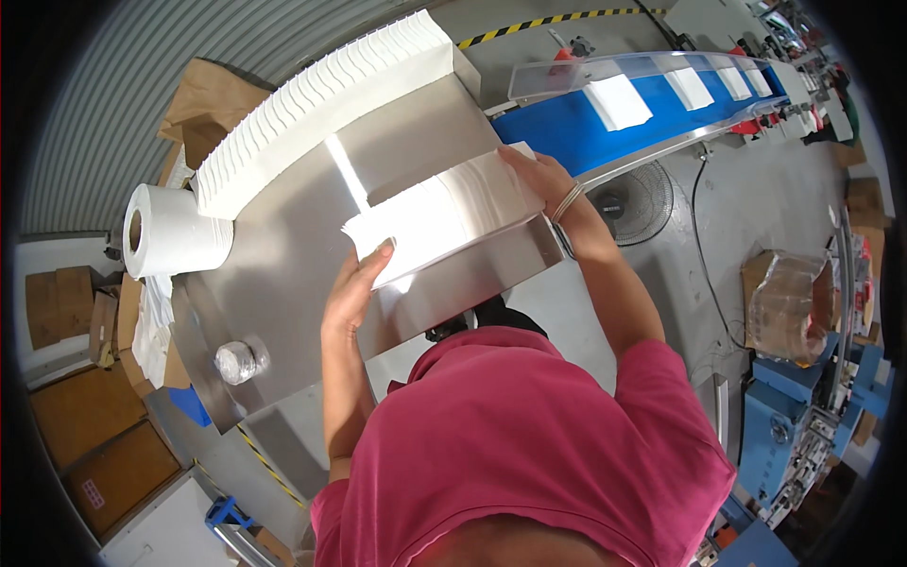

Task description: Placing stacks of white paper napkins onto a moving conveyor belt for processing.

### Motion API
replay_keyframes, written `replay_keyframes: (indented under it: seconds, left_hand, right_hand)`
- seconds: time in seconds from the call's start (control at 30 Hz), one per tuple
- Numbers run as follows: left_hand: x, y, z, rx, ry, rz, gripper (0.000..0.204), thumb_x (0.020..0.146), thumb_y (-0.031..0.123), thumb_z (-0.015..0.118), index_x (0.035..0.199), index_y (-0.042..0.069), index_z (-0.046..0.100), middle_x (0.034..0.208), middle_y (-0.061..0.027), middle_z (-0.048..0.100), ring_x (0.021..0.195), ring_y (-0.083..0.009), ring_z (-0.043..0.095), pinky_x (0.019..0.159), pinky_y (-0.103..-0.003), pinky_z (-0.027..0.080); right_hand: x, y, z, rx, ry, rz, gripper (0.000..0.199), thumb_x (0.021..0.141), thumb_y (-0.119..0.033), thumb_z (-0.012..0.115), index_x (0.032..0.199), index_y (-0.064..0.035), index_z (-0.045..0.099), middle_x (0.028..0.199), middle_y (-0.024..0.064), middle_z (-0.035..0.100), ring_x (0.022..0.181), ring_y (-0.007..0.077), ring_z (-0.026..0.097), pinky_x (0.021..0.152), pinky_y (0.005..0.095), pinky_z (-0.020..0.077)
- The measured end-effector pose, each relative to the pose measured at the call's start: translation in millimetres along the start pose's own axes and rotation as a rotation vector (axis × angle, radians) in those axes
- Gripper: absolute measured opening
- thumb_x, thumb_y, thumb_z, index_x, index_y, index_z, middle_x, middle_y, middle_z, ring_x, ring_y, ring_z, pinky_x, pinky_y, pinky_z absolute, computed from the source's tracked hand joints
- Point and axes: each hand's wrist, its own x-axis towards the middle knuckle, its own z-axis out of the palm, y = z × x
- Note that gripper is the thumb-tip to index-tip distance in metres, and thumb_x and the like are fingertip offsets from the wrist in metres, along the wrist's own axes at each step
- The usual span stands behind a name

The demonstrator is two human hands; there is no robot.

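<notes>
A long block of white folded paper tissues (444,210) is held between my two hands, over the near edge of a steel table (283,283). My left hand (355,291) grips its left end, thumb on the near face. At the right end, beside the conveyor, my right hand (540,178) is closed round the block; some of its fingers are hidden. A long row of similar white folded tissues (326,118) stands along the table's far side. Past my right hand, separate white tissue stacks (619,102) lie on a blue conveyor belt (553,128).
A large white paper roll (179,231) stands at the table's left end, near a small clear-wrapped roll (238,362). A clear guard (567,77) runs along the conveyor. Right of the table are a floor fan (638,203), a plastic-lined carton (789,307) and blue machinery (779,439).
</notes>
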Motion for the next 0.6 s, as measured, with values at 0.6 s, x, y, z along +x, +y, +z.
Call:
replay_keyframes:
  seconds: [0.6]
  left_hand:
    - [2.1,2.0,12.5,-0.008,-0.002,0.003,0.096,0.074,0.045,0.067,0.134,-0.009,0.015,0.132,-0.0230,0.036,0.128,-0.0310,0.029,0.104,-0.041,0.019]
  right_hand:
    - [-13.0,-1.8,6.5,-0.097,-0.133,-0.130,0.057,0.081,-0.045,0.059,0.106,0.0060,0.055,0.098,0.0085,0.060,0.082,0.0150,0.058,0.071,0.0258,0.0457]
